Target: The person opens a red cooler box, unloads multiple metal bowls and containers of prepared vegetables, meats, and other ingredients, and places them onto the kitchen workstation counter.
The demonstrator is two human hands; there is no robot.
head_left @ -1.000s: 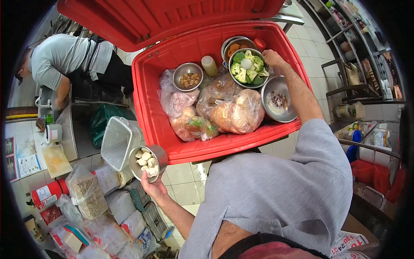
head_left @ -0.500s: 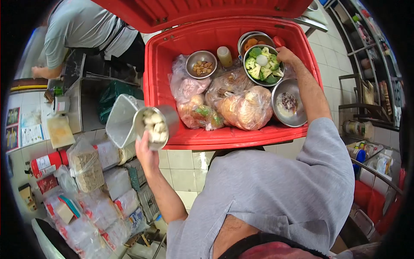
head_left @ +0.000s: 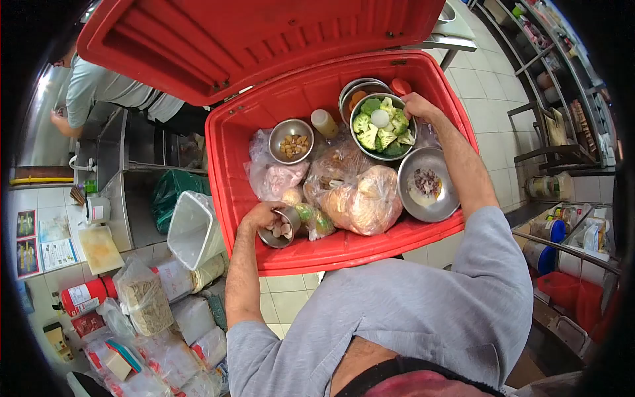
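- My left hand (head_left: pixel 263 215) is curled over the rim of a small steel pot (head_left: pixel 291 217), with pale chunks (head_left: pixel 286 230) inside. The pot tips a bit, inside the red box (head_left: pixel 370 251).
- My right hand (head_left: pixel 418 106) has its fingers bent on the rim of a steel bowl (head_left: pixel 390 158) full of broccoli (head_left: pixel 383 137). I can't see that thumb.
- Squashy see-through bags (head_left: pixel 364 205) crowd in to the right of my left hand, just beside the pot. They're shiny and crinkly, and it's hard to tell what's in them.
- Past my left hand is a round bowl (head_left: pixel 302 128) of brown lumps, with a pale bottle (head_left: pixel 324 123) beside it.
- Left of my right hand, the broccoli partly hides some orange food (head_left: pixel 358 98). Something round and red (head_left: pixel 400 87) is just behind my fingers.
- Below my right hand sits a wide, smooth bowl (head_left: pixel 440 204) with dark bits and white stuff.
- The ridged red lid (head_left: pixel 264 40) stands up beyond both hands, its top cut off. It hides part of another person (head_left: pixel 119 92).
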